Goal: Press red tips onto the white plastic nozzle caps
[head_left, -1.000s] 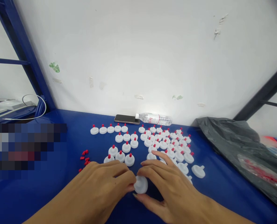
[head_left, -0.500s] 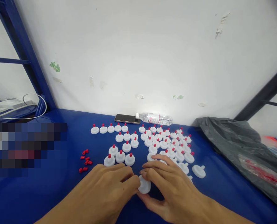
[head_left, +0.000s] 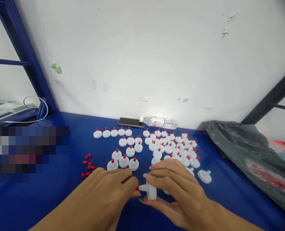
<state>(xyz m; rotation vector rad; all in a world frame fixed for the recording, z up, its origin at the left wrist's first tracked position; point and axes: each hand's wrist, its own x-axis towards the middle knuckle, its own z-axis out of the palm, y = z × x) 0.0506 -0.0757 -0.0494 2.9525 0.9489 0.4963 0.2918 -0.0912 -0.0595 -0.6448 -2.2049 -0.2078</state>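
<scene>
My right hand (head_left: 178,189) grips a white spouted cap (head_left: 152,191) on its side, the spout turned left. Between the fingertips of my left hand (head_left: 108,192) is a small red tip (head_left: 137,188), touching or very near the spout's end; the fingers partly hide it. Several white caps with red tips stand upright beyond my left hand, one of them a white cap (head_left: 133,164). More are grouped beyond my right hand. A white cap without red tip (head_left: 204,176) lies to the right. Loose red tips (head_left: 89,167) are scattered left of my left hand.
Against the wall, a phone (head_left: 131,122) and a clear plastic bottle (head_left: 160,122) lie on the blue table (head_left: 70,134). A dark plastic bag (head_left: 233,144) covers the right side, with a clear packet of red pieces (head_left: 269,178) on it. Pixelated blocks hide the left edge.
The held white cap has turned so its spout shows, pointing left. The red tip in my left fingers has come into view. My left hand has shifted slightly left.
</scene>
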